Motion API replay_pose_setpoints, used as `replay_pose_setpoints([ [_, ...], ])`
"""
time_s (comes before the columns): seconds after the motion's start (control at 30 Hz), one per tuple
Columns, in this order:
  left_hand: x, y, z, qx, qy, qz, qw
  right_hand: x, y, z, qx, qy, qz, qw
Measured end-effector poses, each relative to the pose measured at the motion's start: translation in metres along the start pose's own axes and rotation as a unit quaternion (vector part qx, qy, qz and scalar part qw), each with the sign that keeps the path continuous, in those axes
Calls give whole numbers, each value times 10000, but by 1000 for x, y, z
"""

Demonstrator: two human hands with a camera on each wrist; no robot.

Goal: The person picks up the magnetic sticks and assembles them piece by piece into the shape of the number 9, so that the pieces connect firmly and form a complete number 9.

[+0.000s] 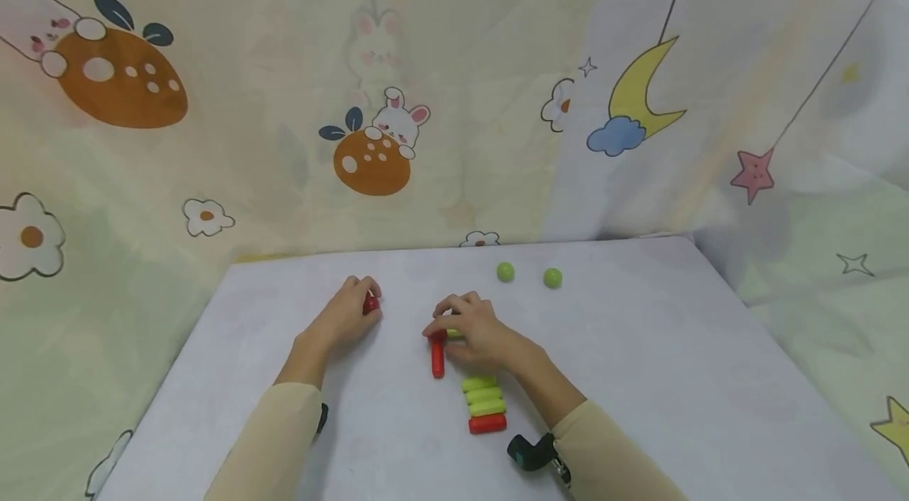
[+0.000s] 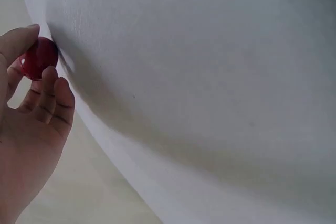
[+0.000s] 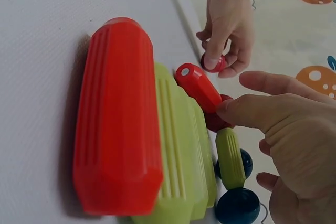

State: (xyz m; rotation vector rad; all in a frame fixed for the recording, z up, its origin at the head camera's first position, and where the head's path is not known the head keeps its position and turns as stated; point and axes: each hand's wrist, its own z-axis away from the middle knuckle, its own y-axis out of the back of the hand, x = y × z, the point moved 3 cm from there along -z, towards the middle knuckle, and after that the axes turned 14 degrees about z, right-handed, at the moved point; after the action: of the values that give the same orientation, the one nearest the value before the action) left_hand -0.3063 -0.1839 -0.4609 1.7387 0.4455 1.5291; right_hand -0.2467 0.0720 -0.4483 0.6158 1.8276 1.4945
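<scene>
In the head view my left hand (image 1: 349, 310) is at the left part of the table, its thumb and fingers pinching a red ball (image 2: 40, 59) near the tabletop. My right hand (image 1: 483, 331) arches over a small joined figure of rods and balls, with one fingertip on a red ball (image 3: 219, 120). A red rod (image 1: 437, 360) runs from that ball toward the near side. A light green rod (image 3: 230, 157) also joins it, with two dark blue balls (image 3: 238, 206) beside it, mostly hidden by the hand in the head view.
Nearer me lies a row of light green rods (image 1: 484, 396) with another red rod (image 1: 488, 424) at its near end. Two green balls (image 1: 505, 272) rest at the back of the white table (image 1: 639, 359). A printed cloth (image 1: 461, 91) hangs behind the table.
</scene>
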Motion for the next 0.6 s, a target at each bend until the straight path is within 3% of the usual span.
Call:
replay_pose_setpoints([
  [0.6,18,-11,25,-355,-160,81,9992,-2,-12,-9,-116,41,394,9991],
])
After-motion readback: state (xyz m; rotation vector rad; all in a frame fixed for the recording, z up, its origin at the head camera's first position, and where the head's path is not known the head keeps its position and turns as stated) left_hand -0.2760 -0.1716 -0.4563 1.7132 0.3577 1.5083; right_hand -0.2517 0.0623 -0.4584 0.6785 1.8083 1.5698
